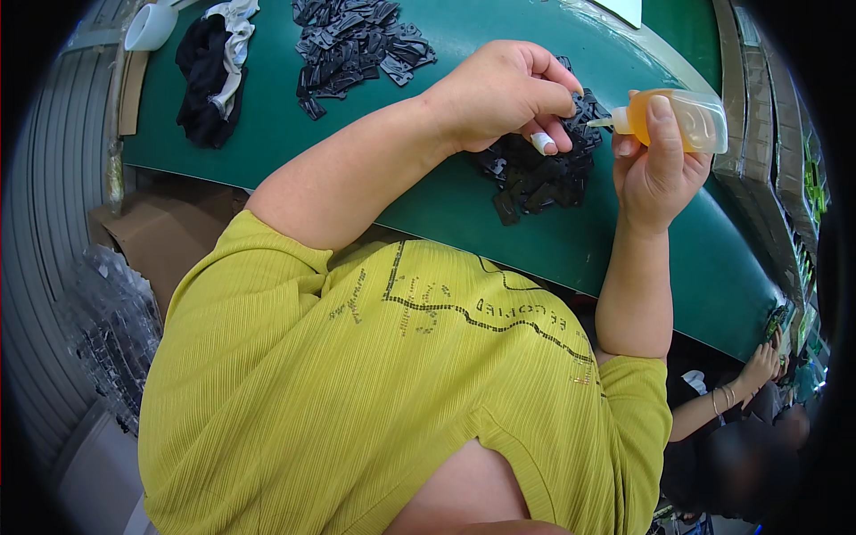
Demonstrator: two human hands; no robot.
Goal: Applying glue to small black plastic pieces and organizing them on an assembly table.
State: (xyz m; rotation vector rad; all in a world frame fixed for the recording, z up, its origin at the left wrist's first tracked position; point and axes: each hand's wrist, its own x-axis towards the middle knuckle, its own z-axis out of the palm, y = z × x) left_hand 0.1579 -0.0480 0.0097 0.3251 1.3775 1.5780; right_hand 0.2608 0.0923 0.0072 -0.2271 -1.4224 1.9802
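At upper centre, the left hand [504,96] curls over flat black plastic parts [539,185], probably light and stiff, best held by the edges; whether it pinches one, I cannot tell. At upper right, the right hand [657,174] clasps a translucent dropper bottle [700,120], likely soft, squeezable, best gripped around its body.

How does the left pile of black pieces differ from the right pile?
The left pile lies farther from the person; the right pile sits closer. The left pile has no hand over it, while the left hand partly covers the right pile. The left pile looks greyer, the right pile darker. Both are loose heaps of small flat pieces on the green table.
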